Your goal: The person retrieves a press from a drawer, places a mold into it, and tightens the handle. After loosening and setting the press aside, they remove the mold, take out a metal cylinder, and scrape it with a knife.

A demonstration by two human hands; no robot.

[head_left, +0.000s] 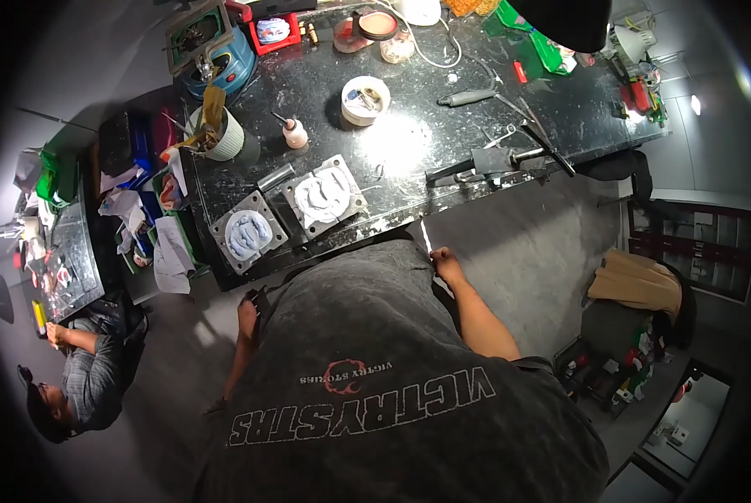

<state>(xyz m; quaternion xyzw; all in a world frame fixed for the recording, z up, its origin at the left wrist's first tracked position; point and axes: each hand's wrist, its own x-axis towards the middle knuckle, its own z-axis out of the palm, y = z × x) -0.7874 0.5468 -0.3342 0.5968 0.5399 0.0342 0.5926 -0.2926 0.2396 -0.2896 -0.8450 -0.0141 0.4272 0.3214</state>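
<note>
Nearest to the camera is the person's dark printed shirt (375, 386), which fills the lower middle of the view. At its left side the left hand (247, 315) hangs low by the body, partly behind the shirt, so I cannot tell if its grip is spread or closed; nothing is seen in it. Above this hand, on the front edge of the black table (442, 168), lie two square metal mould halves: the left mould (248, 232) with a bluish cast in it, and just beside it, to the right, the right mould (326, 196) with a white cast. Further right, the right hand (445, 264) is raised near the table edge, its grip pressed together and pinching a thin white blade-like strip (426, 236), which points up from the fingers toward the table edge. Beyond this grip, on the table, lies a dark metal tool (493, 161). Far left of both hands, another person (86, 373) sits at a separate table.
</note>
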